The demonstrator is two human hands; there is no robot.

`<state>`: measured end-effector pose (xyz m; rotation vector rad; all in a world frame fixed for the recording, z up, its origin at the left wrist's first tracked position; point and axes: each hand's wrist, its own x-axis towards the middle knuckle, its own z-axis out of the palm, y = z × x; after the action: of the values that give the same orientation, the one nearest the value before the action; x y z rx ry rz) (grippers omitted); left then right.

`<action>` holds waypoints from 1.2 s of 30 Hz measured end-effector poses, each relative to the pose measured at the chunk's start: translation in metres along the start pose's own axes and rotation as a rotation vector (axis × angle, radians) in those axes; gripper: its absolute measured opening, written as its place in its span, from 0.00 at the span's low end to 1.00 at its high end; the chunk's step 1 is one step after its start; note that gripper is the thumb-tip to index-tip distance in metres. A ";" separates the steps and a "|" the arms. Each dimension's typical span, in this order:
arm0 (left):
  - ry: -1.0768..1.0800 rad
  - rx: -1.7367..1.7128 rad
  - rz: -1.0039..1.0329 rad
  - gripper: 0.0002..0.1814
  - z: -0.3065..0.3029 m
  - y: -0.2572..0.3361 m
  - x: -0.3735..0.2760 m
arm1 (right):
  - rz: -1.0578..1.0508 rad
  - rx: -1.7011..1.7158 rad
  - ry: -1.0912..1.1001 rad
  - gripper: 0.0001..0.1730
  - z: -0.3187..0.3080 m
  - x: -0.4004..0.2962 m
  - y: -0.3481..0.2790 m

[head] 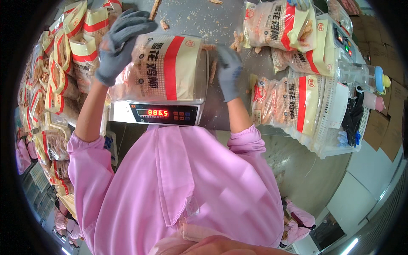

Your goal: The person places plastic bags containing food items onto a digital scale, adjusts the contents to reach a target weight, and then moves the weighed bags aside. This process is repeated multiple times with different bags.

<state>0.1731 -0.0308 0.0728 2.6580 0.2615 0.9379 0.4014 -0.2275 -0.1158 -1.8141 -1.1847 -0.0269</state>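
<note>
A plastic food bag (188,71) with a cream and red band lies flat on a digital bench scale (204,110), whose display glows with red digits. My left hand (119,44), in a grey work glove, is raised at the bag's left end. Its fingers are extended and nothing shows in them; whether it touches the bag is unclear. My right hand (229,68), gloved alike and blurred, is just right of the scale. Close to it are a breaded strip (213,72) and another breaded strip (208,47); its fingertips are too blurred to show a grip.
Crumbs and loose breaded pieces (236,41) lie on the grey worktable (188,19). Filled bags (283,102) lie to the right, beside a white plastic basket (322,127) and a bottle (357,72). Many upright bags (84,54) crowd the left. Another person's gloved hand (299,3) shows at top right.
</note>
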 end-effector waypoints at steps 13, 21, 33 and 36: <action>0.097 -0.056 -0.220 0.13 -0.010 -0.035 -0.038 | 0.270 -0.146 -0.053 0.32 -0.044 -0.015 0.042; 0.149 -0.242 -0.280 0.13 0.011 -0.025 -0.014 | 0.113 0.430 -0.146 0.24 0.040 -0.015 -0.081; 0.179 -0.248 -0.395 0.13 -0.018 -0.027 -0.044 | 0.151 -0.584 -0.259 0.26 0.002 -0.034 0.061; 0.267 -0.296 -0.451 0.13 -0.021 -0.041 -0.059 | 0.355 -0.290 -0.131 0.24 -0.014 -0.031 0.050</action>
<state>0.1118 -0.0033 0.0397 2.0787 0.6902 1.0745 0.4269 -0.2645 -0.1562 -2.2922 -0.9675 0.1317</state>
